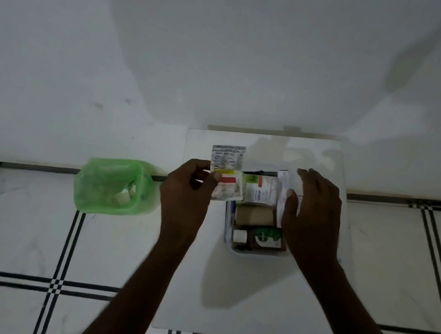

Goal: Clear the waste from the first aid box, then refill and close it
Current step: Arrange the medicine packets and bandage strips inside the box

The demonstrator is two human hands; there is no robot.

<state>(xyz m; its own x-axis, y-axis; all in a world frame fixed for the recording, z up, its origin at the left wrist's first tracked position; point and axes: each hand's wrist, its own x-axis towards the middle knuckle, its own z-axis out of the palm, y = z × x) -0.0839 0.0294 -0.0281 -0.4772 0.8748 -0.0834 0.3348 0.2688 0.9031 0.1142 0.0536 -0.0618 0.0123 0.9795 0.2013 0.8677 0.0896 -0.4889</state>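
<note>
The open white first aid box (232, 248) sits on a white table, holding cartons, a brown box (255, 215) and a dark bottle with a green label (266, 236). My left hand (187, 187) pinches a silver tablet strip (228, 158) and a red-and-yellow sachet (228, 185), held just left of the box's far corner. My right hand (313, 210) rests over the box's right side, its fingers on a tall white carton (285, 186) standing there. What its palm covers is hidden.
A bin lined with a green bag (112, 184) stands on the floor left of the table, with small white scraps inside. The white table top (250, 301) backs against a pale wall. The floor is white tile with black grid lines.
</note>
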